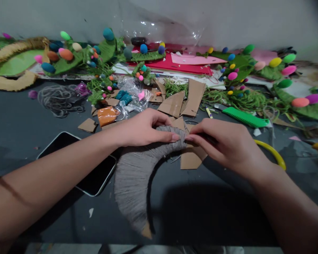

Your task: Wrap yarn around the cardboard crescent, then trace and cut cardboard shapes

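A crescent shape wrapped in grey yarn point(132, 176) lies on the dark table, with bare cardboard showing at its lower tip. My left hand point(148, 130) grips the upper arm of the crescent, thumb pressed on the yarn and fingers behind it. At that upper end, the thumb and forefinger of my right hand point(222, 144) are pinched together against the wrapping. They appear to hold the grey yarn, though the strand itself is barely visible. Cut cardboard pieces point(192, 160) lie under and behind this end.
A phone point(95, 183) lies beneath my left forearm. Behind are a tangle of grey yarn point(57, 98), a green cutter point(245, 117) and a yellow ring-shaped handle point(274, 153). Green decorations with coloured balls point(66, 54) and a tan wrapped crescent point(10, 83) line the wall.
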Demonstrator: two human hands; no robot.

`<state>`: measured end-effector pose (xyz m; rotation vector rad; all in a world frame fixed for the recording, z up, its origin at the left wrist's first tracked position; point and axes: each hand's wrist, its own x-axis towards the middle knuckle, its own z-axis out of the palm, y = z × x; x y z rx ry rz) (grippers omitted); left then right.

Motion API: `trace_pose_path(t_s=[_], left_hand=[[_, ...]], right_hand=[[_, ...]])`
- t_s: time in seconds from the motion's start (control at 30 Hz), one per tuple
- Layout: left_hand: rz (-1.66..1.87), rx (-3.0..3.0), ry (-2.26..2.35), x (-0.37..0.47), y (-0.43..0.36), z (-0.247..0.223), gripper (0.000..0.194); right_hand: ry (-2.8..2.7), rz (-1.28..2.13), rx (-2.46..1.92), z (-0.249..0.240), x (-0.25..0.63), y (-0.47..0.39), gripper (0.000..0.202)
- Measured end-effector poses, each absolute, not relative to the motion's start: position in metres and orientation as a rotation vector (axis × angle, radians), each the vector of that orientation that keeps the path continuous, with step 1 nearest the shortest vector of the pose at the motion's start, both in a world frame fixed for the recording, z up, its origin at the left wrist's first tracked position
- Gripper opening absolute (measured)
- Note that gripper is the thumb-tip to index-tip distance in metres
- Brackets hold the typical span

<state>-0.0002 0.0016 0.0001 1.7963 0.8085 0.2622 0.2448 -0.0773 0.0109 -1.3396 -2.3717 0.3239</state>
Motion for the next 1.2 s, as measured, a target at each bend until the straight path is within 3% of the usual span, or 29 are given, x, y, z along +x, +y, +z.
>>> trace_pose_path(t_s=[0.2, 0.4, 0.53, 0.77, 1.2], left_hand=[[0.219, 1.903, 0.620, -0.004, 0.003, 0.006, 0.032], [0.316, 1.792, 0.646, -0.004, 0.001, 0.007, 0.028], [0.404, 1.678, 0.681, -0.003, 0.000, 0.008, 0.025], [0.593, 1.475, 0.856, 0.000, 0.000, 0.004, 0.028], [0.566, 1.757, 0.994, 0.004, 0.000, -0.005, 0.033]], right_hand=[[-2.225, 0.558, -1.284, 0.014, 0.243, -0.073, 0.018], [-2.043, 0.695, -1.357, 0.012, 0.241, -0.071, 0.028], [-1.999, 0.697, -1.323, 0.009, 0.239, -0.072, 0.031], [-2.052, 0.628, -1.266, -0.004, 0.232, -0.075, 0.016], [-2.263, 0.448, -1.389, 0.008, 0.237, -0.081, 0.016]])
